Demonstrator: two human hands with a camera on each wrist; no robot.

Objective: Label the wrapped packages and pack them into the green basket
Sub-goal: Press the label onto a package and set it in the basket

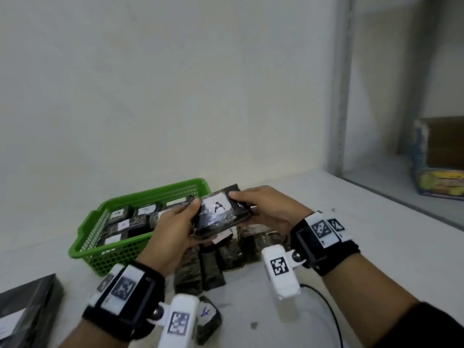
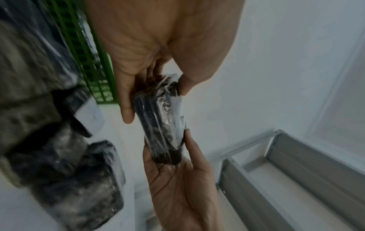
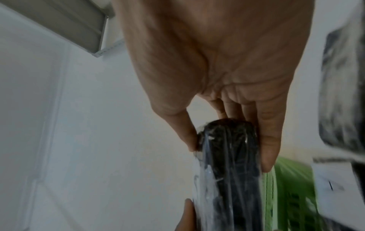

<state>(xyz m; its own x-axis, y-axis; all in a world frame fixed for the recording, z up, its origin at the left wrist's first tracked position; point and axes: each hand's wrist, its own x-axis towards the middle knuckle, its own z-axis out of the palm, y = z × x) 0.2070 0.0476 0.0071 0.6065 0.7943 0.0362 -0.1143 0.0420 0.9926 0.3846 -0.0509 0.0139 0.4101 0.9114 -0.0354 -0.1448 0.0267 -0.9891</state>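
left hand (image 1: 173,229) and right hand (image 1: 266,209) each grip an end of a package (image 1: 221,214) labelled "a", held above the table just right of the green basket (image 1: 100,254), over loose packages (image 1: 213,262).

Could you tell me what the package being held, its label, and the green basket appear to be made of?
Held package: dark contents under clear glossy film, probably plastic wrap, judging by its wrinkles and glints; both the left hand and right hand grip it.
Label: matte white, likely paper, with a handwritten "A".
Green basket: moulded plastic by its look, with uniform colour and perforated lattice walls.
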